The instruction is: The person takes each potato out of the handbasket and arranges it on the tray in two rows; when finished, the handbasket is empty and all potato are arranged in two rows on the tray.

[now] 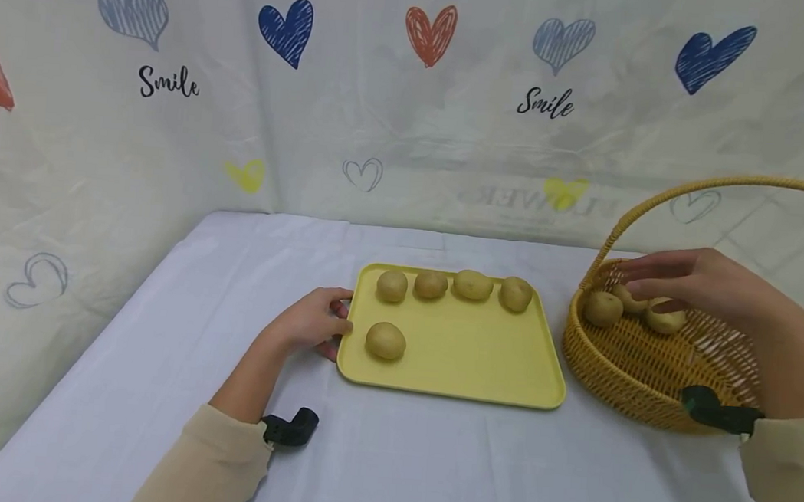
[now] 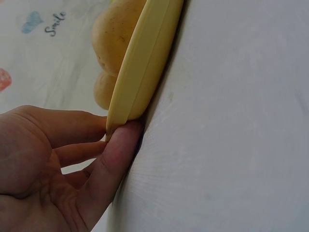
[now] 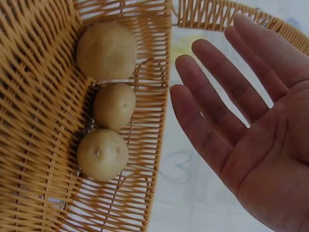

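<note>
A yellow tray (image 1: pixel 471 363) lies on the white cloth, with four potatoes in a row along its far edge and one potato (image 1: pixel 386 341) near its left side. My left hand (image 1: pixel 313 321) holds the tray's left edge; in the left wrist view the thumb and fingers pinch the rim (image 2: pixel 140 63). Over the wicker basket (image 1: pixel 615 379), my right hand (image 1: pixel 704 285) hovers with extended fingers and nothing in its grasp. Three potatoes lie inside the basket, among them a large one (image 3: pixel 107 50) and a small one (image 3: pixel 114 106) in the right wrist view.
The basket's tall arched handle (image 1: pixel 682 189) rises beside my right hand. A white curtain (image 1: pixel 383 104) printed with hearts and words hangs behind the table. White cloth (image 1: pixel 416 467) covers the table in front of the tray.
</note>
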A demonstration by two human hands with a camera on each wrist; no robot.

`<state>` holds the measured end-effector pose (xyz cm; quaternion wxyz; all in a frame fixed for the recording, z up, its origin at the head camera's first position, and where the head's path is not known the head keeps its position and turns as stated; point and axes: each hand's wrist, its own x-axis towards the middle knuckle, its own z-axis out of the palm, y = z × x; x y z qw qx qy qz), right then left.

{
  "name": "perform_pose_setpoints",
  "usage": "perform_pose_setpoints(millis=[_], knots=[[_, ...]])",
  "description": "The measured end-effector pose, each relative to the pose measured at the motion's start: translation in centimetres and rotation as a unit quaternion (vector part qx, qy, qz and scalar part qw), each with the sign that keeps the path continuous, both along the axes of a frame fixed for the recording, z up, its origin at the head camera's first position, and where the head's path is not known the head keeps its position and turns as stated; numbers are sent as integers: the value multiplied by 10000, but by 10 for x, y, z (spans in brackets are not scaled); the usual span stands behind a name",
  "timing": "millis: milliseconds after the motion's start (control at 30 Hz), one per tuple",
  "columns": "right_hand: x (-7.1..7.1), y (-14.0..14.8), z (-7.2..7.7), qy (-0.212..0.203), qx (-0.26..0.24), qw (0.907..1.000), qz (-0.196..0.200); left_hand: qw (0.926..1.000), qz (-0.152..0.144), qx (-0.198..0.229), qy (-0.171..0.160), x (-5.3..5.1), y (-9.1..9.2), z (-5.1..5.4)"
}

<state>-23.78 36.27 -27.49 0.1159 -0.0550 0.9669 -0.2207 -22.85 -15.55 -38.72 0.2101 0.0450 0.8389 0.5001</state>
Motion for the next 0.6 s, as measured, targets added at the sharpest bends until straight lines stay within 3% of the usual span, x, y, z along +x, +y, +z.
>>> perform_pose_setpoints(millis=[200, 433, 600], knots=[[-9, 8, -1, -136, -66, 9998, 87, 10000, -32, 15, -19, 0, -1, 1], [-12, 17, -11, -483, -534, 9974, 98, 10000, -66, -44, -45, 0, 1, -1], [-15, 19, -18, -547, -600, 9966, 169, 10000, -36, -25, -40, 0, 0, 0]])
